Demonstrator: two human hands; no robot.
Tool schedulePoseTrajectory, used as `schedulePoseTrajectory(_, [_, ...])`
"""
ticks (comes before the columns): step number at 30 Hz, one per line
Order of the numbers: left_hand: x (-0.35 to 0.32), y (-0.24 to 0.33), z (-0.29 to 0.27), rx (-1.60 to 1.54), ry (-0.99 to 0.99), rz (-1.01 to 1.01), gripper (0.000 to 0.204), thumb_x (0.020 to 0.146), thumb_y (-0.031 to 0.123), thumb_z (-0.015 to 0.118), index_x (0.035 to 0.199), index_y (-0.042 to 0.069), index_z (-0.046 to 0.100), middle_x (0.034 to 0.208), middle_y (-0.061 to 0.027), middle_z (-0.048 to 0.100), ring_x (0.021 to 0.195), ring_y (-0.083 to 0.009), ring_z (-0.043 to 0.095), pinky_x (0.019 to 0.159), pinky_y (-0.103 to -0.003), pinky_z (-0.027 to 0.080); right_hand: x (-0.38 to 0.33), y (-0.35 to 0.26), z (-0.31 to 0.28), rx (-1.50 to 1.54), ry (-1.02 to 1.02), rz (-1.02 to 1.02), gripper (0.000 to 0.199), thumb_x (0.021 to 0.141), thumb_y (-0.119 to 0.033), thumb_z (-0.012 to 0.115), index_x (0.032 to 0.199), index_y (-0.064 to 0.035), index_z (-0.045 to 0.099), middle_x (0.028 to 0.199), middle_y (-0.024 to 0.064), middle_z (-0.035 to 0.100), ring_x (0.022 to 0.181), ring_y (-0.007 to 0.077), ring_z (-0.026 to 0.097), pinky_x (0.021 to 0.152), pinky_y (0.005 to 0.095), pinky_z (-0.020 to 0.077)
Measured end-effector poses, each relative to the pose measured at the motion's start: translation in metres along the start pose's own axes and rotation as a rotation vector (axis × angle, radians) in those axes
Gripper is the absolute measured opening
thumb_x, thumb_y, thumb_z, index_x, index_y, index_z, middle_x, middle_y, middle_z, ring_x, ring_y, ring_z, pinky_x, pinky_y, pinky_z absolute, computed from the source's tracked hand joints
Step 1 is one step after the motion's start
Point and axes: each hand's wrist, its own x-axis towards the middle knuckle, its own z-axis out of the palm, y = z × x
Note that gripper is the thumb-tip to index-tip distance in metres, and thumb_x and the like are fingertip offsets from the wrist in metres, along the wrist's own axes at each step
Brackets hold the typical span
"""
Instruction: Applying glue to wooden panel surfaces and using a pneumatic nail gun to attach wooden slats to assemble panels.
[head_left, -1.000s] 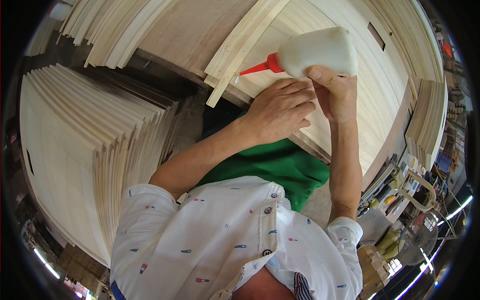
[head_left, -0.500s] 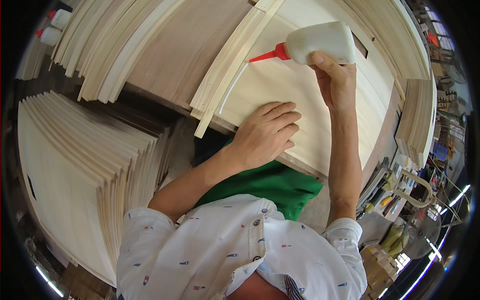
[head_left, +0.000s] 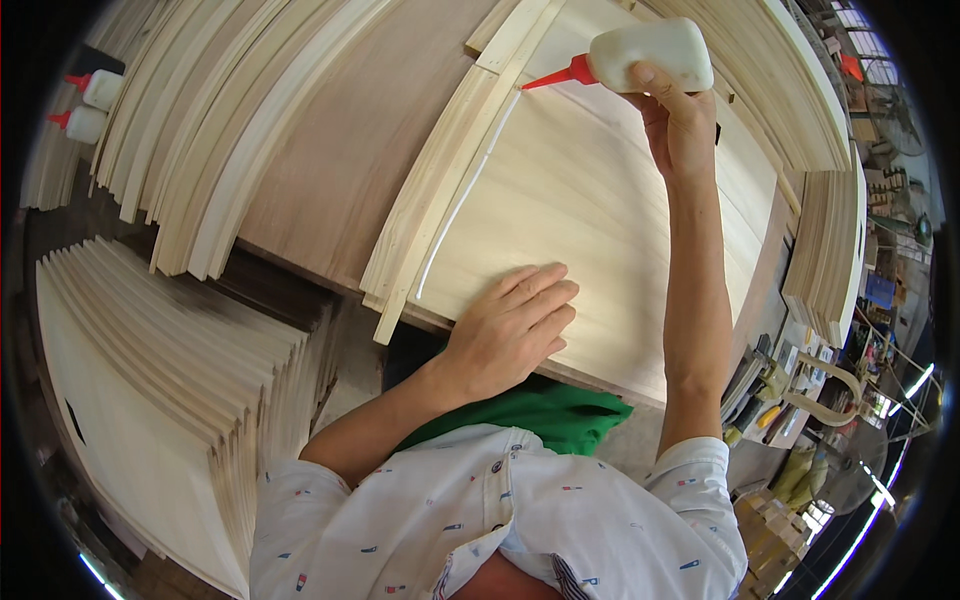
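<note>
My right hand [head_left: 675,125] grips a whitish squeeze glue bottle [head_left: 655,55] with a red nozzle, tilted sideways. The nozzle tip is at the left side of a pale wooden panel [head_left: 590,190], at the far end of a white line of glue [head_left: 465,195]. That line runs along the panel beside a narrow wooden strip [head_left: 440,205]. My left hand [head_left: 510,325] lies flat on the panel's near edge, fingers stretched out, holding nothing.
Stacked wooden panels [head_left: 150,390] stand at the lower left, and long boards [head_left: 215,130] lie at the upper left. Two red-capped glue bottles [head_left: 88,125] sit beyond them. More stacked panels [head_left: 825,260] are at the right, near a tool-covered bench [head_left: 790,385].
My right hand has carried the glue bottle farther along the strip, and the white line has grown longer. The panel and my left hand appear lower in view.
</note>
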Motion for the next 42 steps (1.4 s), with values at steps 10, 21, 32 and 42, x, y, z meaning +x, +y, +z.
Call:
schedulePoseTrajectory(10, [0.004, 0.000, -0.003, -0.018, -0.048, -0.022, 0.032, 0.074, 0.014, 0.073, 0.104, 0.005, 0.065, 0.121, -0.0087, 0.060, 0.123, -0.0269, 0.052, 0.102, -0.042, 0.041, 0.064, 0.011, -0.038, -0.050, 0.070, -0.077, 0.039, 0.085, -0.007, 0.068, 0.119, 0.0051, 0.053, 0.113, 0.0160, 0.060, 0.106, 0.0284, 0.061, 0.092, 0.0465, 0.0555])
schedulePoseTrajectory(21, [0.006, 0.001, -0.004, -0.029, -0.031, -0.035, 0.031, 0.073, 0.012, 0.074, 0.102, 0.005, 0.066, 0.119, -0.0083, 0.062, 0.120, -0.0275, 0.055, 0.099, -0.041, 0.043, 0.121, 0.017, -0.050, -0.034, 0.242, -0.132, 0.044, 0.078, -0.005, 0.067, 0.120, -0.0013, 0.052, 0.105, 0.0127, 0.064, 0.096, 0.0261, 0.066, 0.078, 0.0401, 0.0585])
schedulePoseTrajectory(32, [0.014, 0.004, -0.006, -0.035, -0.054, -0.051, 0.029, 0.072, 0.009, 0.074, 0.101, 0.004, 0.068, 0.116, -0.0082, 0.065, 0.117, -0.0276, 0.057, 0.097, -0.041, 0.044, 0.151, 0.031, -0.061, -0.006, 0.371, -0.203, 0.038, 0.077, 0.000, 0.068, 0.113, -0.0017, 0.056, 0.098, 0.0106, 0.066, 0.086, 0.0225, 0.067, 0.074, 0.0357, 0.0575])
schedulePoseTrajectory(42, [0.014, 0.007, -0.003, -0.002, -0.069, -0.066, 0.026, 0.074, 0.008, 0.074, 0.099, 0.004, 0.069, 0.115, -0.0086, 0.065, 0.116, -0.0296, 0.057, 0.097, -0.043, 0.043, 0.130, 0.022, -0.096, 0.014, 0.450, -0.237, 0.035, 0.076, 0.000, 0.069, 0.110, -0.0008, 0.058, 0.096, 0.0098, 0.067, 0.086, 0.0216, 0.066, 0.074, 0.0344, 0.0557])
